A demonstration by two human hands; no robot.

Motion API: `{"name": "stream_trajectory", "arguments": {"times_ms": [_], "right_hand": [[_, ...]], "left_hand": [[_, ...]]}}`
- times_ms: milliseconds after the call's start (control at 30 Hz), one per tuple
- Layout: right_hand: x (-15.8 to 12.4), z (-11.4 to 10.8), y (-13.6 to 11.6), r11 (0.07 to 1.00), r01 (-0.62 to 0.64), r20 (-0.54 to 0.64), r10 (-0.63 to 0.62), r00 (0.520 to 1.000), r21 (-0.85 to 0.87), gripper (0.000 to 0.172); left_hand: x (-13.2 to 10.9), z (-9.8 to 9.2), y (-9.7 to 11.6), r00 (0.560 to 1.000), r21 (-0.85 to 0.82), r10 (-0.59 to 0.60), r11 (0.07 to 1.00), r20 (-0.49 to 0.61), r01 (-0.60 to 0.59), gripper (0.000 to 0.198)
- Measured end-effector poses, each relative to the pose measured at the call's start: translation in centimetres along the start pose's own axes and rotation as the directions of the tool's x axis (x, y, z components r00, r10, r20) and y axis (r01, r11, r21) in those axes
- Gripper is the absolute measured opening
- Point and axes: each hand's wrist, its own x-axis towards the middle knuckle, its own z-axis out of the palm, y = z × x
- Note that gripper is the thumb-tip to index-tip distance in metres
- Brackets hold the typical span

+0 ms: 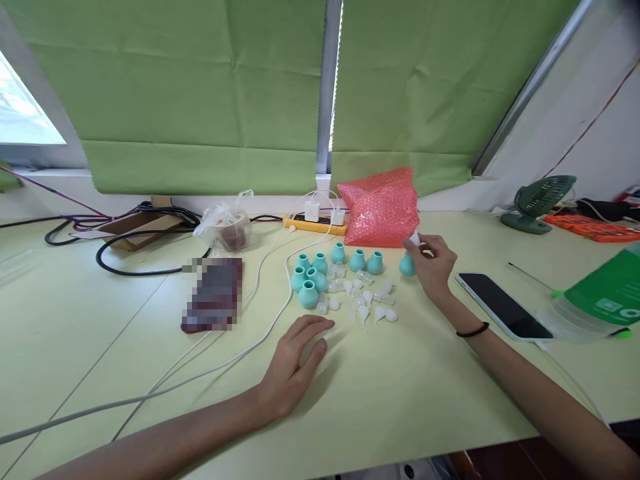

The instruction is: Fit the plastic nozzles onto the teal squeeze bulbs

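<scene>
A small white piece (415, 239), perhaps a cap, sat right of centre, pinched in the right hand's (433, 265) grip just beside a teal bulb (406, 266). More teal bulbs (320, 273) and clear tips (365, 300) lay just left. The left hand (295, 363) rested lower centre on the surface (400, 387), grip released.

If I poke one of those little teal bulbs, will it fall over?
Probably not: the teal bulb stands on a wide base with a narrow neck. It looks small and rubbery, so likely light. Once tipped, its round belly might roll.
</scene>
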Motion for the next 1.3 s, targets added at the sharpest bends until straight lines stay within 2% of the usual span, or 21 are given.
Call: {"name": "stream_trajectory", "arguments": {"times_ms": [100,200,367,467,567,633,700,733,767,800,833,867,900,933,967,1033,1100,1167,1233,1300], "right_hand": [[0.2,0.3,2.6,0.996,-0.075,0.047,0.077,0.996,-0.047,0.034],[0.3,0.3,4.1,0.993,-0.099,0.074,0.103,0.992,-0.067,0.036],[0.2,0.1,5.0,0.978,-0.141,0.18,0.167,0.969,-0.151,0.04],[0.0,0.2,5.0,0.974,-0.137,0.162,0.166,0.973,-0.178,0.049],[-0.4,0.2,3.9,0.975,-0.022,0.028,0.029,0.999,-0.219,0.06],[-0.9,0.1,2.4,0.968,0.115,-0.046,-0.129,0.991,-0.224,0.055],[-1.8,0.1,0.2,0.945,0.275,-0.01,-0.281,0.96,-0.176,0.048],[-2.4,0.1,-1.1,0.923,0.361,0.063,-0.355,0.933,-0.135,0.045],[-3.1,0.1,-2.4,0.891,0.447,0.184,-0.427,0.885,-0.082,0.041],[-3.9,0.1,-3.6,0.854,0.521,0.356,-0.484,0.799,-0.007,0.037],[-4.7,0.1,-4.8,0.824,0.562,0.536,-0.507,0.675,0.073,0.036],[-5.5,0.0,-5.8,0.803,0.582,0.689,-0.495,0.529,0.129,0.039],[-6.3,0.0,-6.7,0.782,0.602,0.781,-0.474,0.406,0.162,0.043],[-6.9,0.0,-7.2,0.772,0.613,0.836,-0.441,0.327,0.168,0.049],[-7.5,0.0,-7.6,0.766,0.622,0.872,-0.407,0.271,0.164,0.055],[-8.4,0.1,-7.8,0.754,0.642,0.914,-0.348,0.211,0.139,0.06],[-8.8,0.2,-7.6,0.746,0.655,0.94,-0.299,0.164,0.123,0.055],[-9.1,0.3,-7.5,0.748,0.654,0.953,-0.269,0.14,0.115,0.049],[-9.1,0.3,-7.5,0.761,0.641,0.95,-0.266,0.164,0.102,0.05],[-8.9,0.1,-7.5,0.771,0.633,0.932,-0.28,0.232,0.075,0.052]], "left_hand": [[0.0,0.0,0.0,1.0,-0.007,0.006,1.0,0.011,-0.006,0.026],[0.0,0.0,0.0,1.0,-0.014,-0.002,1.0,0.024,0.002,0.025],[0.0,0.0,0.0,0.999,-0.021,-0.014,1.0,0.045,0.015,0.024],[0.1,0.1,-0.1,0.998,-0.014,-0.013,1.0,0.059,0.014,0.024],[0.1,0.2,-0.2,0.998,0.001,-0.014,1.0,0.062,0.014,0.026],[0.1,0.3,-0.3,0.998,0.013,-0.017,1.0,0.06,0.016,0.027],[0.1,0.3,-0.3,0.998,0.024,-0.019,1.0,0.067,0.017,0.027],[0.1,0.3,-0.3,0.997,0.029,-0.02,0.999,0.072,0.018,0.027],[0.2,0.3,-0.3,0.997,0.035,-0.019,0.999,0.078,0.017,0.027],[0.2,0.3,-0.3,0.996,0.041,-0.018,0.999,0.083,0.014,0.027],[0.2,0.3,-0.3,0.996,0.048,-0.014,0.999,0.088,0.01,0.026],[0.2,0.3,-0.2,0.996,0.055,-0.01,0.998,0.091,0.005,0.026],[0.2,0.3,-0.2,0.996,0.061,-0.006,0.998,0.092,0.0,0.025],[0.3,0.4,-0.2,0.996,0.067,-0.003,0.998,0.094,-0.004,0.025],[0.3,0.4,-0.1,0.996,0.073,-0.001,0.997,0.095,-0.005,0.024],[0.3,0.4,-0.1,0.995,0.083,-0.002,0.997,0.096,-0.006,0.025],[0.3,0.5,-0.2,0.995,0.096,-0.005,0.995,0.097,-0.005,0.025],[0.3,0.5,-0.2,0.995,0.106,-0.006,0.994,0.099,-0.005,0.025],[0.3,0.5,-0.2,0.995,0.108,-0.005,0.994,0.101,-0.006,0.025],[0.3,0.5,-0.2,0.995,0.105,-0.006,0.994,0.1,-0.004,0.024]]}}
